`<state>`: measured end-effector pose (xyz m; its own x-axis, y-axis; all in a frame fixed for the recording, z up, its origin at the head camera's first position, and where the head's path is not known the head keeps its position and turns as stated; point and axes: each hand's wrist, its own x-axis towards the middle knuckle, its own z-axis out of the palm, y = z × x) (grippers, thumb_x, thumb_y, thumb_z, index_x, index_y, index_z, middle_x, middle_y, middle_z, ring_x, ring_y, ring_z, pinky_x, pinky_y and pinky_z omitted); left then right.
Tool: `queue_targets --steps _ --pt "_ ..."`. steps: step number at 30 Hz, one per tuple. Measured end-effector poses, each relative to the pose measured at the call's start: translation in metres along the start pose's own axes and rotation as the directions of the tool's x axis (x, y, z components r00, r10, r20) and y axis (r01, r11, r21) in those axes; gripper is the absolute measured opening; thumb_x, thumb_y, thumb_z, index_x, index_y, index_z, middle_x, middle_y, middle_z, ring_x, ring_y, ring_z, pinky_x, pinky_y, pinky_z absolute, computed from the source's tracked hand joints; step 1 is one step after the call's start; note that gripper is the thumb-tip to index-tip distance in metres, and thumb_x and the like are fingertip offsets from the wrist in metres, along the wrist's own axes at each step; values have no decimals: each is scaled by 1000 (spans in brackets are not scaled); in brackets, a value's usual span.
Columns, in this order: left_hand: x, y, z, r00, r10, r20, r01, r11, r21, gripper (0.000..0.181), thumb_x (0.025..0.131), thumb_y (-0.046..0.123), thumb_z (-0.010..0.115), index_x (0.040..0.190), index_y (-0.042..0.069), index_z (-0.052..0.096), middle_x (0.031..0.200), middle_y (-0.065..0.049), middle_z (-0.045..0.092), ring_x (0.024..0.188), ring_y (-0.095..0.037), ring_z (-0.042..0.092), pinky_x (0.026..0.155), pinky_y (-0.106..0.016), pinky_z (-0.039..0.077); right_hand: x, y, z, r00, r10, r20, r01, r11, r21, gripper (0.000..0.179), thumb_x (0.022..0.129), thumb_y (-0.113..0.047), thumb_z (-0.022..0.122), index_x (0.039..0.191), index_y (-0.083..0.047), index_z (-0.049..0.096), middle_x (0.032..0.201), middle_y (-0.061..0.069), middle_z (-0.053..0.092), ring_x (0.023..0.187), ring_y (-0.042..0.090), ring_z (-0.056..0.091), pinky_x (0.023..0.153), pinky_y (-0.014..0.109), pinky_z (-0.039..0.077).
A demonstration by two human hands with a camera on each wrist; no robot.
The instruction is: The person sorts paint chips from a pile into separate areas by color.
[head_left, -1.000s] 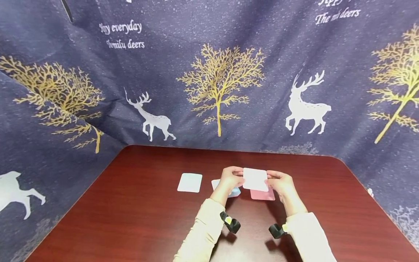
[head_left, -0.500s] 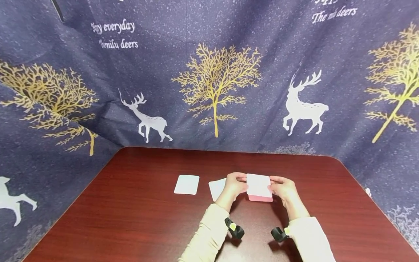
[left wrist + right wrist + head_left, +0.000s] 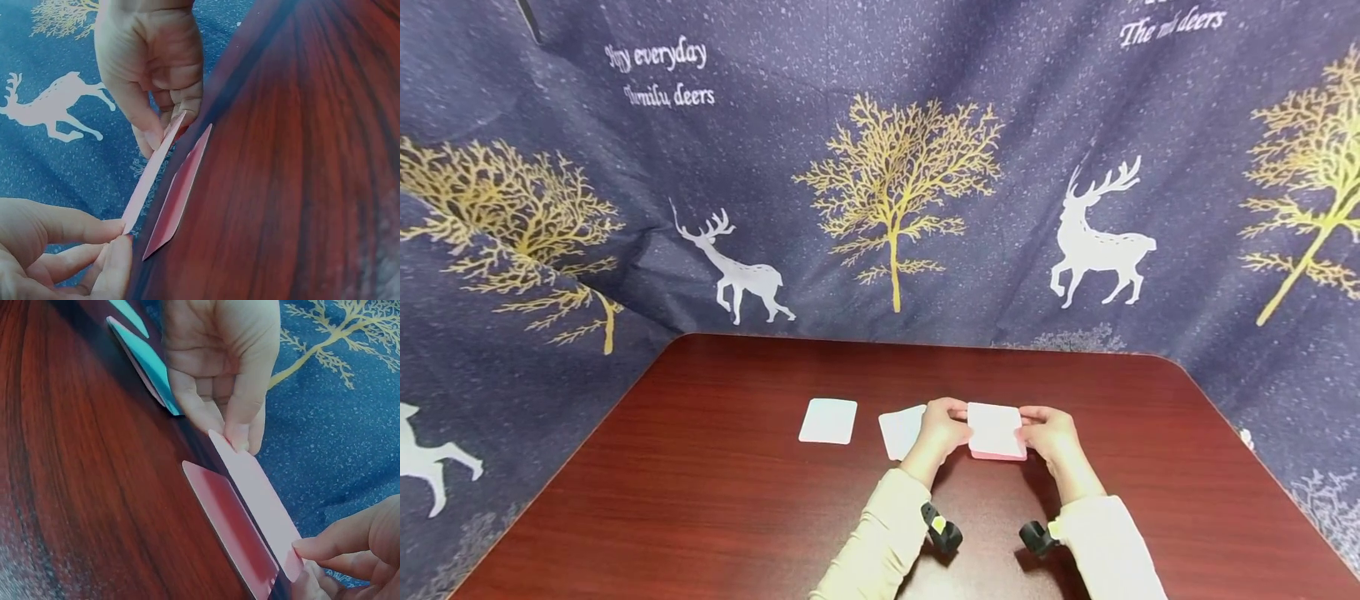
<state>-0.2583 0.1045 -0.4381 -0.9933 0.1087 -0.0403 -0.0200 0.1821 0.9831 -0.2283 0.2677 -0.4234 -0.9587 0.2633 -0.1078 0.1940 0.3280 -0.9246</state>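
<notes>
Between both hands hangs a thin, pale square card [image 3: 995, 428] with rounded corners, white in the head view and pinkish in the wrist views. My left hand [image 3: 945, 427] pinches its left edge between thumb and fingers. At the opposite edge, my right hand [image 3: 1051, 435] pinches it the same way. A darker pink square card [image 3: 228, 525] lies on the table just below, with a small gap showing between the two in the wrist views. In the head view only a strip of that lower card shows under the held one.
A pale card [image 3: 828, 421] lies at the left on the dark red wooden table [image 3: 700, 492]. Closer to my left hand are overlapping pale blue cards [image 3: 900, 431], partly hidden by that hand. A blue curtain [image 3: 850, 50] with deer and trees hangs behind the table.
Both hands have lowered the held card over the pink card, covering most of it in the head view. The head view has shifted slightly.
</notes>
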Motion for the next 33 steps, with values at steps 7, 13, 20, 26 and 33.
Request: queue_targets --steps 7,13,20,26,33 --pt "-2 -1 1 1000 -6 24 5 999 39 37 68 -15 64 105 -10 63 88 -11 63 74 -16 62 62 -30 58 0 0 1 1000 -20 -8 19 994 -104 44 76 11 61 118 20 53 114 38 57 88 29 63 66 28 55" --pt "-3 -1 3 1000 -6 28 4 997 83 35 70 -12 68 105 -10 63 90 -13 64 75 -19 65 63 -31 58 0 -2 2 1000 5 -8 -7 987 -164 42 82 -1 64 117 19 55 120 38 54 88 33 62 71 34 56" --pt "-3 1 2 998 6 60 -11 995 94 34 72 -9 71 105 -13 61 91 -16 62 76 -21 66 63 -32 58 -2 -5 1 1000 10 -25 -16 962 -273 45 84 -16 63 116 16 57 117 35 57 85 34 64 75 40 53" --pt "-3 5 -1 997 20 81 -27 996 84 33 73 -7 72 104 -13 61 90 -16 62 73 -19 64 63 -31 58 -6 -9 0 998 -13 -59 -8 939 -345 46 86 -22 61 116 13 58 123 33 55 111 47 52 91 52 44" --pt "-6 13 -16 997 22 78 -29 995 96 32 77 -3 71 107 -10 61 99 -19 65 72 -23 67 59 -30 57 -11 -18 6 997 -42 -64 18 942 -334 44 86 -23 64 115 10 60 115 30 61 97 40 60 81 44 50"
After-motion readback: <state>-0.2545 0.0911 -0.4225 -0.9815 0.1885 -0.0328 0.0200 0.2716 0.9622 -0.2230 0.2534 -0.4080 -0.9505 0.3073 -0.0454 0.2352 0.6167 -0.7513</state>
